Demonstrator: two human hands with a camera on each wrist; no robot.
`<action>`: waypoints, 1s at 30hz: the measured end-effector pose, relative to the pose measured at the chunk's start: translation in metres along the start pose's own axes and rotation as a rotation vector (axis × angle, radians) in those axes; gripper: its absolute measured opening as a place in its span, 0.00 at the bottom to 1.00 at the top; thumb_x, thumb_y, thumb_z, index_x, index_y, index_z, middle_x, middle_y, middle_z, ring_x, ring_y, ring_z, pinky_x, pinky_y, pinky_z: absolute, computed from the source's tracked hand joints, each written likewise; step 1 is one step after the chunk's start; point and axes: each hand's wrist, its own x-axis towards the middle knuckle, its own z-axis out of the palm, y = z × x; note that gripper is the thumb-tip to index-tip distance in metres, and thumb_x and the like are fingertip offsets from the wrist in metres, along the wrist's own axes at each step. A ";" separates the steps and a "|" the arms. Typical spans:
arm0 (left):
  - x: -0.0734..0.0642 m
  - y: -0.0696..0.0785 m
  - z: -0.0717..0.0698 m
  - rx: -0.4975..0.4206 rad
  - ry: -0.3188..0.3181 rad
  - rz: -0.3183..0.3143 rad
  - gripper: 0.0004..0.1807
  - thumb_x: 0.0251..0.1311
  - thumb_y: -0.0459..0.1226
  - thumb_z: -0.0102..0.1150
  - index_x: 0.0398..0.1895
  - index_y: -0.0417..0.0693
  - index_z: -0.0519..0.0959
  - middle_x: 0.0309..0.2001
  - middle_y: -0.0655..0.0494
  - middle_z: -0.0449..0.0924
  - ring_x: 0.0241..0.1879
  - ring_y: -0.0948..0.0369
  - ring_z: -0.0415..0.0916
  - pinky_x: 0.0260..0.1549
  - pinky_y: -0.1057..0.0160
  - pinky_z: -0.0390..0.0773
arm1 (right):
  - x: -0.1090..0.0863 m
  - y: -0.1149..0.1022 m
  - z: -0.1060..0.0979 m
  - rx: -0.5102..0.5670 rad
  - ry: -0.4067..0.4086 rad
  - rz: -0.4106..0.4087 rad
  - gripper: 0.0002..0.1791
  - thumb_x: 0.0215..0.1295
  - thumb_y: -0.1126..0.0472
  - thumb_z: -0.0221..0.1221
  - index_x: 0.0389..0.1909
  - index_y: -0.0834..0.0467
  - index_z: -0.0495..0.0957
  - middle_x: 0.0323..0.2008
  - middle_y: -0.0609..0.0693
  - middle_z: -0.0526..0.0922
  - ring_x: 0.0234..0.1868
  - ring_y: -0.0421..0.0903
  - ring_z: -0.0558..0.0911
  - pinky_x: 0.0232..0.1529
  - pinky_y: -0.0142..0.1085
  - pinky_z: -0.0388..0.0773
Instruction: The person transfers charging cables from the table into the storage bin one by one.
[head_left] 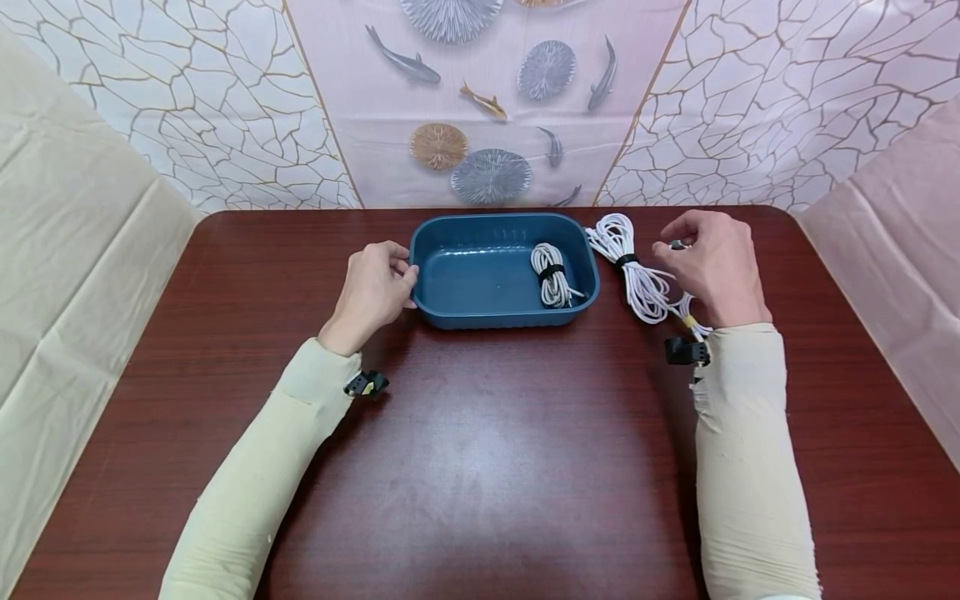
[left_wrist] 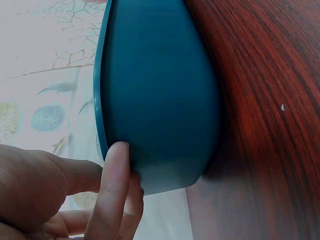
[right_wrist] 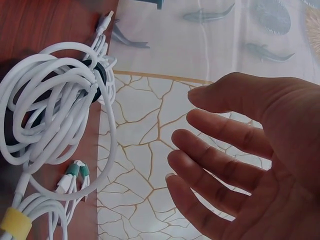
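My left hand (head_left: 377, 282) pinches the left end of a blue plastic basin (head_left: 487, 319); in the left wrist view, fingertips (left_wrist: 118, 150) lie against its outer wall. Inside the basin, towards the right, is a coiled whitish cable (head_left: 552, 287) bound with a black strap. To the right of the basin, a larger white cable bundle (head_left: 645, 292), also strapped in black, lies on the table. My right hand (head_left: 712, 258) hovers beside that bundle with relaxed, spread fingers and holds nothing. Green-collared connectors (right_wrist: 73, 170) show below the bundle in the right wrist view.
A dark reddish wooden table (head_left: 480, 467) carries everything. Behind it hangs a patterned cloth (head_left: 495, 108) with fish and round motifs. Pale cloth walls stand at both sides. A yellow band (right_wrist: 16, 223) wraps part of the white cables.
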 end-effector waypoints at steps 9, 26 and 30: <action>0.000 0.000 0.000 0.002 0.006 0.010 0.17 0.72 0.33 0.57 0.57 0.29 0.77 0.41 0.41 0.84 0.24 0.57 0.87 0.21 0.69 0.85 | 0.001 0.008 0.000 -0.011 0.021 0.028 0.16 0.65 0.54 0.61 0.46 0.59 0.87 0.39 0.62 0.87 0.39 0.53 0.79 0.35 0.39 0.70; 0.000 0.000 0.001 -0.004 0.001 -0.001 0.17 0.72 0.33 0.57 0.58 0.29 0.77 0.41 0.41 0.84 0.25 0.57 0.88 0.22 0.69 0.86 | 0.003 0.021 -0.001 -0.004 0.028 0.046 0.15 0.64 0.54 0.61 0.43 0.59 0.88 0.39 0.62 0.88 0.37 0.52 0.78 0.27 0.33 0.68; 0.000 0.000 0.001 -0.003 0.002 0.001 0.17 0.72 0.33 0.57 0.58 0.29 0.77 0.41 0.41 0.84 0.25 0.56 0.88 0.22 0.69 0.86 | 0.003 0.023 0.000 -0.006 0.024 0.053 0.15 0.64 0.54 0.62 0.43 0.60 0.88 0.39 0.62 0.88 0.37 0.53 0.78 0.27 0.34 0.68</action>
